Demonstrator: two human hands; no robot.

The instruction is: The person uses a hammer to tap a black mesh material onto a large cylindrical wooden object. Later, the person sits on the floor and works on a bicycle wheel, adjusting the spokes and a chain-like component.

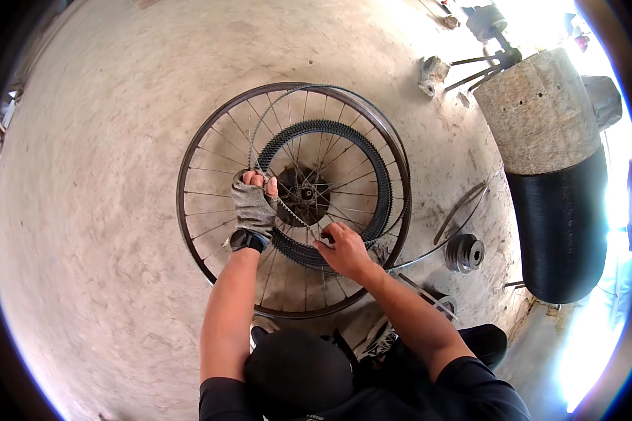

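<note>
A large spoked wheel (184, 163) lies flat on the floor in front of me. On its spokes rests a coil of black toothed strip (381, 172) around the dark hub (307, 194). My left hand (255, 201), in a grey fingerless glove, is closed on a thin ridged strand (288, 210) left of the hub. That strand runs down to the right towards my bare right hand (345, 248), whose thumb and fingers are pinched around it near the wheel's lower right; the fingertips partly hide it. A thin loop also arches over the wheel's top and right rim.
A black and grey cylinder (558, 217) stands at the right, with metal rods (474, 76) beyond it. A grooved metal pulley (465, 252) and a curved dark strip (458, 210) lie right of the wheel. A stone-like lump (433, 76) sits farther off.
</note>
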